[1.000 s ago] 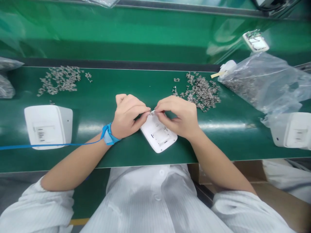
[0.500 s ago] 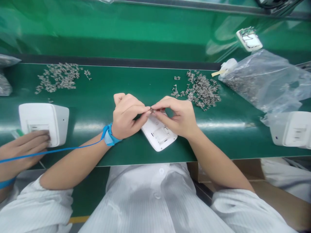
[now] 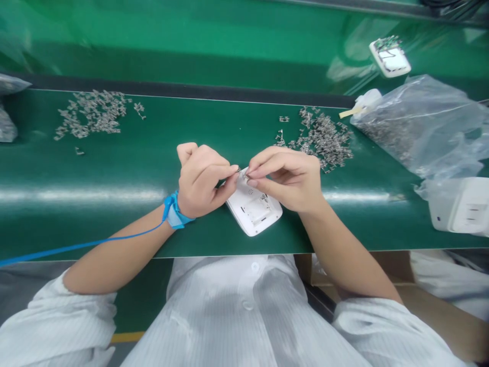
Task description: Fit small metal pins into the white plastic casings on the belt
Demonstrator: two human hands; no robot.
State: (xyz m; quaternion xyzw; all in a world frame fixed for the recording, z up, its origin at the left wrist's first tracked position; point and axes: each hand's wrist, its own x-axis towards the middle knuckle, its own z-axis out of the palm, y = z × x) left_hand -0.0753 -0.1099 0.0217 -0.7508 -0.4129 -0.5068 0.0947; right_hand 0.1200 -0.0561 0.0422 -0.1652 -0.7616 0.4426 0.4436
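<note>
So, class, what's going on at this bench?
A person seated at a green belt is working with both bare hands. The left hand pinches a small metal part at its fingertips, and the right hand is close beside it. Both are over a white plastic housing lying on the belt. A heap of similar metal parts lies beyond, next to a clear plastic bag.

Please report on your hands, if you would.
Left hand pinching tiny silver metal clip; right fingers beside it. White plastic casing flat beneath. Silver clip pile beyond right hand.
</note>
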